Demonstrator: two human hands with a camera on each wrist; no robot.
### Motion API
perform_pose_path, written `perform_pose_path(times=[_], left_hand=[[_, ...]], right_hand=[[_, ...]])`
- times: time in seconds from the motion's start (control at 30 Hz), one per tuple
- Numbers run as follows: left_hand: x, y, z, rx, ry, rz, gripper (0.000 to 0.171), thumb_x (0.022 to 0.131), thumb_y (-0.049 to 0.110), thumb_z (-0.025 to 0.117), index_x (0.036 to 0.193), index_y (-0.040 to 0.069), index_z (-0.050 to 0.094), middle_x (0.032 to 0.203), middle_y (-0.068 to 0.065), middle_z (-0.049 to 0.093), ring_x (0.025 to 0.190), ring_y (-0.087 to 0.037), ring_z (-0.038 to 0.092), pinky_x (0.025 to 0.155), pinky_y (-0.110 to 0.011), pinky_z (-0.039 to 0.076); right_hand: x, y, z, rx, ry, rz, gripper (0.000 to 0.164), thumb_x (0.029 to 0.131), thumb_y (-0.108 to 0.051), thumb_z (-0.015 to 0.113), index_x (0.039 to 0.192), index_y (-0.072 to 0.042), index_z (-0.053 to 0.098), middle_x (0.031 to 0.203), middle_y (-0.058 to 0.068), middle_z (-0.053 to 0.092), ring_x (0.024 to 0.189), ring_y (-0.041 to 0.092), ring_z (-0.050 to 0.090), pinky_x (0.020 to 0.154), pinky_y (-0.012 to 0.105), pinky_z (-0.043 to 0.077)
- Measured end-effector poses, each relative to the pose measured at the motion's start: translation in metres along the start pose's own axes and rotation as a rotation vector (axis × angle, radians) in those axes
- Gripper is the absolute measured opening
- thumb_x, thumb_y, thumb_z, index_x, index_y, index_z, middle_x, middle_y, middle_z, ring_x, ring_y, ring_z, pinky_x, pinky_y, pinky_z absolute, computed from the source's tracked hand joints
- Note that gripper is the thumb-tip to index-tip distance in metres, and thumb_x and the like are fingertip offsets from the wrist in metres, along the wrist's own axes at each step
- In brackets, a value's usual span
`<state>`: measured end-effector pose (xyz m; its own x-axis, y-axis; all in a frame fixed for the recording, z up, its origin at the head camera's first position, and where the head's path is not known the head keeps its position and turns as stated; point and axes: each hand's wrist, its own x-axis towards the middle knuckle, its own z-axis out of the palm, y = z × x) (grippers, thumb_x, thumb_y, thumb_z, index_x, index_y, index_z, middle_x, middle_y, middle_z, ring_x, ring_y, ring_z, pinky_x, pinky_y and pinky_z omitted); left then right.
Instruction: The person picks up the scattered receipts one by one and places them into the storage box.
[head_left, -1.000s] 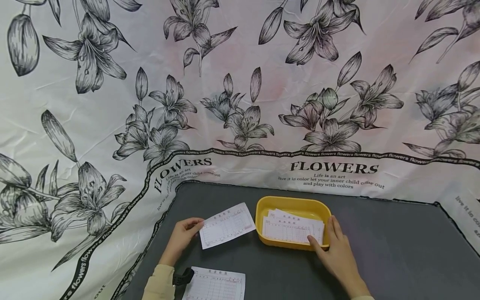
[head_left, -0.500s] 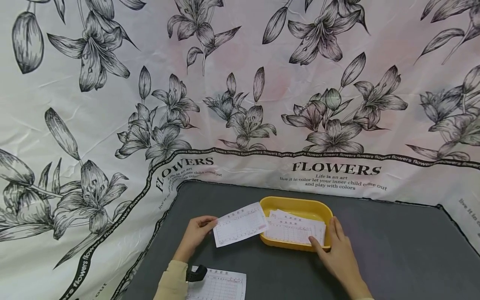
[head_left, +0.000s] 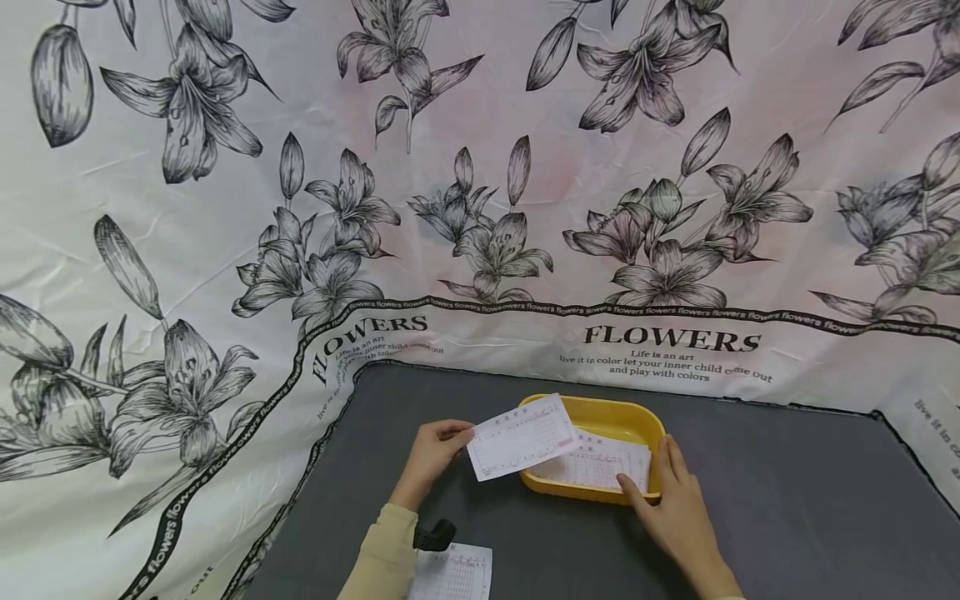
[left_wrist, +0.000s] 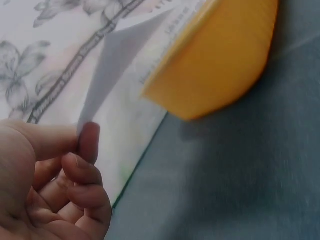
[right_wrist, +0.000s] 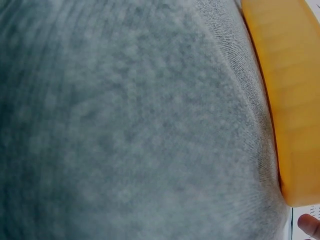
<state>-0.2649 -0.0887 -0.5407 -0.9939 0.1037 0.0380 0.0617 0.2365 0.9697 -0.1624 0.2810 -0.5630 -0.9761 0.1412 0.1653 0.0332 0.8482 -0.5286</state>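
My left hand [head_left: 433, 454] pinches a printed paper form [head_left: 521, 437] by its left edge. The form is tilted, and its right part is over the left side of a yellow plastic tray [head_left: 645, 417]. In the left wrist view the thumb and index finger hold the bent sheet [left_wrist: 112, 70], beside the tray's outer wall [left_wrist: 220, 65]. Several similar forms [head_left: 600, 462] lie inside the tray. My right hand [head_left: 678, 496] holds the tray's near right corner, fingers along the right side and thumb over the front rim. In the right wrist view only a fingertip [right_wrist: 309, 225] shows.
Another printed form [head_left: 457, 575] lies on the dark grey tabletop [head_left: 795, 500] near the front, partly behind the black wrist strap [head_left: 435, 535]. A white flower-printed cloth [head_left: 480, 208] rises behind and to the left of the table.
My left hand has moved right with the paper form, from beside the tray to partly over it. My right hand has stayed at the tray's corner.
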Motion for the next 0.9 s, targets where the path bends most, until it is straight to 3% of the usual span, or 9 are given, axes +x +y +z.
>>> perform_pose_path(times=[0.2,0.37,0.47,0.7,0.9], left_hand=[[0.004,0.015,0.017,0.026,-0.014,0.033,0.018,0.100,0.012,0.073,0.109,-0.002,0.081,0.096,-0.012,0.078,0.083,-0.031,0.069,0.067,-0.027,0.052],[0.004,0.021,0.028,0.058,-0.038,0.042,0.016,0.100,0.012,0.074,0.107,0.000,0.082,0.096,-0.010,0.078,0.089,-0.036,0.073,0.067,-0.025,0.053],[0.005,0.024,0.035,0.093,-0.047,0.056,0.015,0.099,0.013,0.075,0.106,0.001,0.082,0.095,-0.009,0.079,0.086,-0.033,0.073,0.065,-0.024,0.053],[0.007,0.032,0.048,0.213,-0.056,0.095,0.013,0.099,0.014,0.076,0.104,0.005,0.084,0.092,-0.005,0.078,0.071,-0.011,0.063,0.061,-0.025,0.051],[0.007,0.045,0.056,0.279,-0.073,0.095,0.011,0.099,0.013,0.076,0.104,0.007,0.084,0.093,-0.003,0.078,0.072,-0.010,0.063,0.061,-0.026,0.051]], right_hand=[[0.001,0.000,-0.002,0.007,0.012,-0.001,0.107,0.101,-0.062,0.062,0.165,0.008,0.011,0.172,0.033,0.016,0.130,0.058,0.042,0.105,0.073,0.038],[0.000,0.001,-0.002,0.008,0.015,-0.005,0.108,0.101,-0.062,0.062,0.165,0.008,0.012,0.171,0.034,0.017,0.132,0.062,0.040,0.107,0.075,0.037],[-0.001,0.002,-0.001,0.007,0.016,-0.003,0.108,0.101,-0.062,0.062,0.165,0.009,0.012,0.171,0.034,0.017,0.133,0.063,0.040,0.107,0.075,0.037],[0.001,0.003,0.001,0.007,0.012,-0.009,0.108,0.101,-0.063,0.061,0.165,0.008,0.012,0.172,0.033,0.016,0.133,0.064,0.039,0.107,0.075,0.037],[0.001,0.002,0.000,0.001,0.015,-0.015,0.108,0.101,-0.063,0.062,0.165,0.009,0.013,0.171,0.033,0.017,0.132,0.060,0.041,0.106,0.073,0.038]])
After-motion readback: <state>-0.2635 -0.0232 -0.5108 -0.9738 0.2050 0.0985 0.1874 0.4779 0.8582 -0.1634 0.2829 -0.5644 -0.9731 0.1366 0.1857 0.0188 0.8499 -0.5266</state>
